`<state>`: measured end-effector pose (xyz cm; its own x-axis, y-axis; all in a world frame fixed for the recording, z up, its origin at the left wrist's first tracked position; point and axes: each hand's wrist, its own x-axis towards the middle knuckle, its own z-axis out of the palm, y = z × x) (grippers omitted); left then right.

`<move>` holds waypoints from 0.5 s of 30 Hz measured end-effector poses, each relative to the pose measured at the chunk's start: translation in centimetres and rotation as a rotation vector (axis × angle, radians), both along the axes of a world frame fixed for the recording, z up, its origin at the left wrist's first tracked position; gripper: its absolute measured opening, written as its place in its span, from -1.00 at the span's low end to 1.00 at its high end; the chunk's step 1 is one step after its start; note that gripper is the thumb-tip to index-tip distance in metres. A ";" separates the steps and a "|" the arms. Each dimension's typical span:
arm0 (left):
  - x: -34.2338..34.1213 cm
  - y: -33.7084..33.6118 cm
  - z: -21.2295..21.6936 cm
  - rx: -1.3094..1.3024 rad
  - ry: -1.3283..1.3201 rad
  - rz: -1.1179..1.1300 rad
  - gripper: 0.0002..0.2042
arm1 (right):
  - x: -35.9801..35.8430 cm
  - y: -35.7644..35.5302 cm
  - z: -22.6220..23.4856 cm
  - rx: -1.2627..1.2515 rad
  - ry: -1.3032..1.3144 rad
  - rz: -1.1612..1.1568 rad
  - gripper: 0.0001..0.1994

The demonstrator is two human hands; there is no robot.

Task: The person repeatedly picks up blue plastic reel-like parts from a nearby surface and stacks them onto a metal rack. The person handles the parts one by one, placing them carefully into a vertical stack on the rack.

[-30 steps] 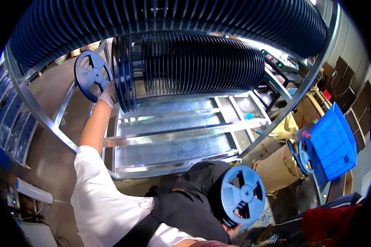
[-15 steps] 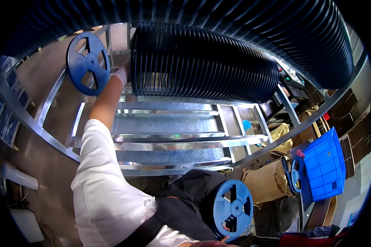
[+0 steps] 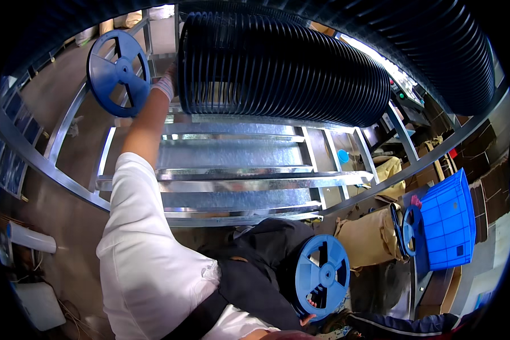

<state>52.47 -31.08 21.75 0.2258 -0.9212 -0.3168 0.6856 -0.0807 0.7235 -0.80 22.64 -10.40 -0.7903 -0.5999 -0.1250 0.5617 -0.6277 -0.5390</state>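
My left hand, in a white glove, is stretched far up and grips the rim of a blue spoked reel. The reel stands on edge just left of a long row of dark reels packed side by side on a metal rack, and the hand sits between the two. Low in the view, my right hand holds a second blue reel against my dark apron; only its fingertips show under the reel's rim.
Below the dark row, bare galvanised shelves step down toward me. A blue plastic crate stands at the right, with more reels and brown wrapped bundles beside it. A white roll lies at the left.
My left arm has reached farther up and carried the upper blue reel closer to the left end of the dark row. The lower reel stays in my right hand.
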 end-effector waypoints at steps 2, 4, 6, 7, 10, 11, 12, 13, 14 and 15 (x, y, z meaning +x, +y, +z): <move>4.3 -1.7 -1.4 -0.189 0.135 -0.172 -0.52 | 1.2 -1.3 1.5 -0.005 -0.247 -0.114 -0.54; 8.0 -3.9 -2.9 -0.375 0.287 -0.363 -0.46 | 0.9 -1.1 0.6 -0.056 -0.064 -0.020 -0.54; 3.3 -1.5 0.0 -0.281 -0.085 -0.064 -0.43 | 0.0 0.3 -0.7 -0.063 0.180 0.079 -0.53; 3.9 -1.4 0.3 -0.283 -0.123 -0.054 -0.44 | -0.3 0.5 -0.6 -0.037 0.122 0.110 -0.53; 4.0 -1.5 1.7 -0.169 -0.232 0.018 -0.33 | 0.3 0.0 1.1 0.017 0.064 0.124 -0.53; 4.0 -1.6 2.2 -0.111 -0.270 0.051 -0.27 | 0.3 0.0 1.1 0.012 0.039 0.125 -0.54; 4.2 -1.5 2.4 -0.136 -0.267 0.031 -0.26 | 0.4 0.0 1.1 0.007 0.013 0.126 -0.54; 4.6 -1.4 2.6 -0.161 -0.264 0.012 -0.26 | 0.4 0.1 1.2 0.013 -0.015 0.129 -0.54; 4.7 -1.4 2.7 -0.186 -0.262 -0.016 -0.26 | 0.5 0.1 1.1 -0.013 -0.008 0.151 -0.55; 5.0 -1.3 2.9 -0.223 -0.201 -0.012 -0.26 | 0.4 0.1 1.0 -0.039 -0.002 0.172 -0.55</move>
